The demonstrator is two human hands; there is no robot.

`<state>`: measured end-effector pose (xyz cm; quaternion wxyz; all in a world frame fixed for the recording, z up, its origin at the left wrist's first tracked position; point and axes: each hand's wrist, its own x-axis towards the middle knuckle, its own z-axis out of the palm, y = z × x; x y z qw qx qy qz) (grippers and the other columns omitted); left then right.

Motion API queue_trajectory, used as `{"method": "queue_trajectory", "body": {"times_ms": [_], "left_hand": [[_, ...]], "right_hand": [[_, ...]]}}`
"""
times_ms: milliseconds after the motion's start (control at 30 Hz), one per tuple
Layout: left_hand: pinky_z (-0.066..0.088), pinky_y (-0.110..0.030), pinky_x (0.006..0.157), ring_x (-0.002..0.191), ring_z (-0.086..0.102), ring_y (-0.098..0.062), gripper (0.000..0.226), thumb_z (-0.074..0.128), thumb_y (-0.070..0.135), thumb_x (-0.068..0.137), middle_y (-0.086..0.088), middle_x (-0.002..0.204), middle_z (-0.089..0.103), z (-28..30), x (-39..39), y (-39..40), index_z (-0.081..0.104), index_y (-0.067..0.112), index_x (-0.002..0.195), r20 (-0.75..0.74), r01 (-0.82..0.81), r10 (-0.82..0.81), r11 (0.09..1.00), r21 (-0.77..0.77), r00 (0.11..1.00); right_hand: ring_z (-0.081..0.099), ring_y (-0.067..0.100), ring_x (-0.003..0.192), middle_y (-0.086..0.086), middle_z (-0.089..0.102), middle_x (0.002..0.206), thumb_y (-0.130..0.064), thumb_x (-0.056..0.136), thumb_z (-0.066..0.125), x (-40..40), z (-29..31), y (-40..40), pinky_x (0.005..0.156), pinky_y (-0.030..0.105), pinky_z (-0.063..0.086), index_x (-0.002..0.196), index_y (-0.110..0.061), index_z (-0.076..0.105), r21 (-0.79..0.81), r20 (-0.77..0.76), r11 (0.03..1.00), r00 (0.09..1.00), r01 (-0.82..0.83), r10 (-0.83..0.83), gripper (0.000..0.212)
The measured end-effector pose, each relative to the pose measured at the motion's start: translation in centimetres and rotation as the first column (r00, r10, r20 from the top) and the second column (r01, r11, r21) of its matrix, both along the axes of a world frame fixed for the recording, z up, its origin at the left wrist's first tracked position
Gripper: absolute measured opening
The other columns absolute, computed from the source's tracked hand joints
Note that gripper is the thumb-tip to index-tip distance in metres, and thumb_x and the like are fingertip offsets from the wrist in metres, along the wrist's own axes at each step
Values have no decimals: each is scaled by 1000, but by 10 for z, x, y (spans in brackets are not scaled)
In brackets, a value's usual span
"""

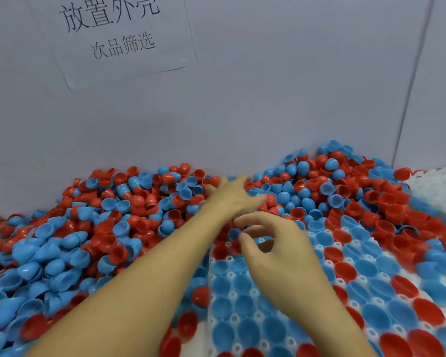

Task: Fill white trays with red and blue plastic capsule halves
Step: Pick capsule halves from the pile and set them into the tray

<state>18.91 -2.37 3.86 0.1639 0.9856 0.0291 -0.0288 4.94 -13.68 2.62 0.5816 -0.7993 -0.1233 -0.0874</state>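
Here the left hand (231,195) is reaching flat, fingers spread, onto the heap of loose red and blue plastic capsule halves (139,207) piled against the grey wall (268,99). The right hand (276,249) is hovering over the white moulded plastic tray (229,275), fingers loosely curled, thumb and forefinger close together; whether they are pinching a half is unclear. The tray's pockets are holding mostly blue halves, some red. A printed paper sign (119,37) is hanging on the wall.

Loose capsule halves (129,207) heaped against the wall (242,112) blocked reach there; above the tray (245,318) seemed open.
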Motion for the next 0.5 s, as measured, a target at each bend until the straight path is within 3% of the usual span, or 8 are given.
{"method": "queue_trajectory", "body": {"times_ms": [100,200,300,433,500], "left_hand": [[13,-78,110,146,-7,-59,86,55,69,89,-17,166,-8,-17,31,-35,7,49,157,-221,17,8,993,113,975],[18,-74,110,147,-6,-56,98,59,76,81,-14,166,-11,-30,45,-34,-2,54,155,-190,-9,45,983,185,981],[21,-67,110,149,5,-47,105,64,82,70,-10,166,0,-35,47,-7,4,57,152,-120,33,-7,975,219,993],[36,-59,105,139,28,-37,84,70,53,81,-10,150,32,-33,41,50,23,54,151,71,83,-118,923,376,991],[41,-53,101,134,34,-33,76,70,44,83,-9,142,37,-28,37,76,33,48,149,129,81,-161,875,476,979]], "right_hand": [[65,-1,70,-20,69,81,-13,92,64,7,-1,-16,55,10,46,89,-37,71,59,7,997,998,59,-59,25],[68,3,69,-18,71,81,-16,92,64,12,-2,-35,53,13,49,88,-39,72,107,-31,987,992,123,-120,25],[69,9,62,-20,71,79,-17,91,63,15,-4,-46,51,15,52,88,-38,72,148,-50,976,987,157,-151,23],[69,14,60,-17,72,79,-15,91,63,14,-3,-48,46,16,49,88,-36,71,166,-69,971,985,169,-160,22],[69,12,61,-14,72,80,-14,91,62,14,-2,-49,44,14,47,88,-35,71,167,-72,970,983,178,-168,23]]}}
